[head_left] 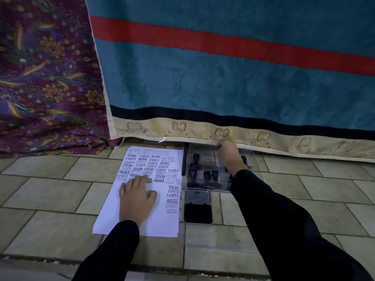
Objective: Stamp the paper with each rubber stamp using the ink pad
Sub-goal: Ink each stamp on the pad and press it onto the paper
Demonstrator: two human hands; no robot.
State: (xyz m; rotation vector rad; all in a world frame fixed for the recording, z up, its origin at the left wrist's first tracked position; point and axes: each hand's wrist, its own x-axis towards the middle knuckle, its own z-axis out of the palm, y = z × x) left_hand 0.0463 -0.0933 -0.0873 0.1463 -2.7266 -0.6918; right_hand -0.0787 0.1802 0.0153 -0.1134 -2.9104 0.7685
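A white paper point(156, 222) lies on the tiled floor, its top half and right edge covered with black stamp prints. My left hand point(136, 197) rests flat on it, fingers spread. To its right an open ink pad point(198, 213) shows its black pad, the grey lid point(197, 196) folded back. Behind it stands a clear plastic case point(203, 151) holding several black-handled rubber stamps point(207, 175). My right hand point(228, 153) reaches over the case, its fingers curled round the far rim. Whether it also touches a stamp is hidden.
A teal towel point(223, 78) with a red stripe hangs right behind the case, its hem brushing the floor. Patterned maroon cloth point(46, 78) is heaped at the left. A clear flat lid point(219, 240) lies near the ink pad. A thin black bar point(184, 159) runs between paper and case.
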